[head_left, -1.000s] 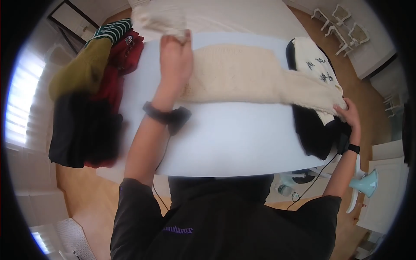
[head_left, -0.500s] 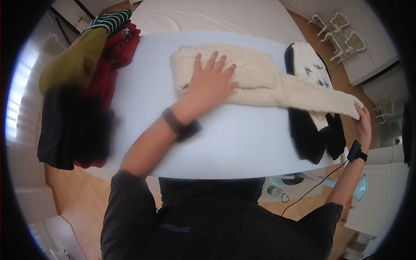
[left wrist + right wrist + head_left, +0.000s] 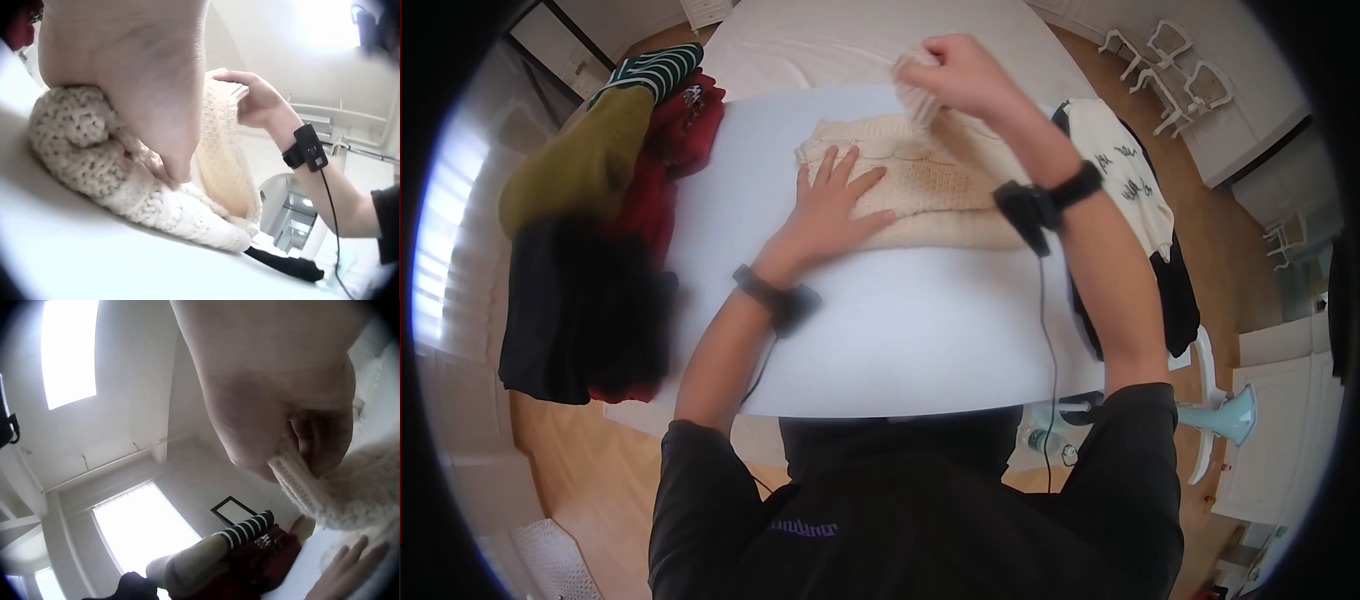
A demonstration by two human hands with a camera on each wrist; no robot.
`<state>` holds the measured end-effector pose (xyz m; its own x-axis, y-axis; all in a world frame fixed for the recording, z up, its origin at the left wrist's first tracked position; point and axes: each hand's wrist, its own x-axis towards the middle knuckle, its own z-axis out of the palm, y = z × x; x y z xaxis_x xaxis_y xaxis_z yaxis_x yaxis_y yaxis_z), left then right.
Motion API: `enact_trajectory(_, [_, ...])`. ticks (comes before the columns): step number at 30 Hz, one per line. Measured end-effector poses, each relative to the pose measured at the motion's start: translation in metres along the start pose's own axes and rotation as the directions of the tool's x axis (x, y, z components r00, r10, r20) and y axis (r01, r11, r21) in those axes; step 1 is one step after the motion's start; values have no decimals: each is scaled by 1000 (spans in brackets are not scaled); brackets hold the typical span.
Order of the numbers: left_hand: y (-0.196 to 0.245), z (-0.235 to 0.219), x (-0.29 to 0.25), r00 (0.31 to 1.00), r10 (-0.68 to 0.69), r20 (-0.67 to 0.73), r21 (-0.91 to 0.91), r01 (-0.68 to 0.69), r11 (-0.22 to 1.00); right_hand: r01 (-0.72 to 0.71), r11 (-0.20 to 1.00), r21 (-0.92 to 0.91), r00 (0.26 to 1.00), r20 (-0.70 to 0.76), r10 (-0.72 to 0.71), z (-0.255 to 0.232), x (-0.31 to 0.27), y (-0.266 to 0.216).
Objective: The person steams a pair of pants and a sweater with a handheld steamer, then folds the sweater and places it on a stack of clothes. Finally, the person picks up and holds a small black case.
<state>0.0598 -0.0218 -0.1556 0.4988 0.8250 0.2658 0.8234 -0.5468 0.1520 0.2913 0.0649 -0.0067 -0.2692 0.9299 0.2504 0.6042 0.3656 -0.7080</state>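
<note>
A cream knitted sweater (image 3: 940,185) lies folded on the white board in the head view. My left hand (image 3: 828,210) rests on its left part, fingers spread. In the right wrist view, my right hand (image 3: 294,419) pinches the ribbed cuff of a sleeve (image 3: 306,487). That sleeve is lifted and folds back over the body of the sweater, as the left wrist view shows with the raised sleeve (image 3: 225,144). In the head view the right hand (image 3: 970,75) is above the sweater's far edge, and the right forearm hides the sweater's right end.
The white board (image 3: 900,330) lies on a pale-covered table (image 3: 880,40). At left are piled clothes: an olive garment (image 3: 570,165), a green striped one (image 3: 655,72), a red one (image 3: 685,130) and dark ones (image 3: 570,310). At right lies a white garment with lettering (image 3: 1135,180) over black clothing (image 3: 1175,300).
My right hand has carried the sleeve end from the far right up and left over the sweater. My left hand first laid the other part over the body, then shifted left along it.
</note>
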Motion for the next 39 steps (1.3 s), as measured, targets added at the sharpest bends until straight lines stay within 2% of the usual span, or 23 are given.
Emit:
enact_trajectory(1, [-12,5,1,1000,2,8,5,-2,1000,-23,993,-118,997,74,32,39,4,-10])
enact_trajectory(2, [-31,15,7,1000,16,-12,-484,-19,875,-30,995,-93,982,183,46,71,-2,-17])
enact_trajectory(3, [-45,21,10,999,13,-36,-848,-37,529,-6,992,-125,972,232,35,100,-8,-14])
enact_trajectory(4, [-48,23,1,975,-213,64,-927,137,350,20,988,-155,959,281,25,120,-16,-13])
enact_trajectory(5, [-57,23,-1,974,-214,72,-923,147,355,16,989,-144,959,282,26,118,-29,-19])
enact_trajectory(7, [-79,23,-2,895,-438,-87,-882,135,451,51,998,-26,958,284,-41,97,-55,-22])
enact_trajectory(8, [-87,25,2,889,-450,-83,-885,142,443,44,998,49,969,241,-54,82,-67,-14])
enact_trajectory(10, [-98,31,7,816,-574,63,-957,212,197,46,991,125,985,158,-66,37,-91,13])
enact_trajectory(11, [-92,29,6,808,-586,65,-961,209,182,53,995,88,995,75,-60,11,-103,30])
enact_trajectory(14, [-66,18,9,771,-629,94,-945,267,187,-211,945,-251,966,-198,163,-48,-128,108])
enact_trajectory(15, [-61,20,8,785,-614,84,-922,295,252,-331,895,-300,931,-258,258,-54,-133,133])
enact_trajectory(16, [-57,20,10,803,-592,71,-892,316,322,-329,892,-310,933,-253,256,-51,-136,134])
enact_trajectory(18, [-57,10,10,822,-555,125,-890,340,304,-539,842,-42,842,-76,535,-46,-144,136])
enact_trajectory(19, [-58,5,10,838,-515,179,-881,370,295,-540,841,-35,840,-80,536,-44,-144,140])
enact_trajectory(21, [-58,-3,11,836,-496,237,-882,399,252,-532,728,433,829,94,551,-36,-138,152])
enact_trajectory(23, [-59,-7,10,832,-471,294,-876,432,214,-486,722,493,846,60,529,-34,-126,156])
enact_trajectory(24, [-57,-4,9,841,-464,278,-912,383,149,-450,728,517,857,20,515,-35,-118,152])
enact_trajectory(27, [-50,1,12,851,-467,238,-954,294,49,-380,769,514,887,-33,460,-32,-101,98])
enact_trajectory(30, [-32,-6,12,850,-489,194,-975,222,-2,-184,983,4,975,-121,183,3,-90,34])
enact_trajectory(33, [-26,-3,15,858,-495,137,-990,141,-30,110,853,-511,956,-179,-230,68,-85,4])
enact_trajectory(34, [-28,1,17,863,-493,110,-994,99,-47,113,853,-509,955,-182,-234,88,-81,-4])
enact_trajectory(36, [-33,8,18,857,-507,90,-996,92,-21,106,676,-729,961,-99,-257,121,-73,-19])
enact_trajectory(39, [-45,22,16,842,-533,85,-993,113,20,124,644,-755,963,-64,-260,142,-71,-32])
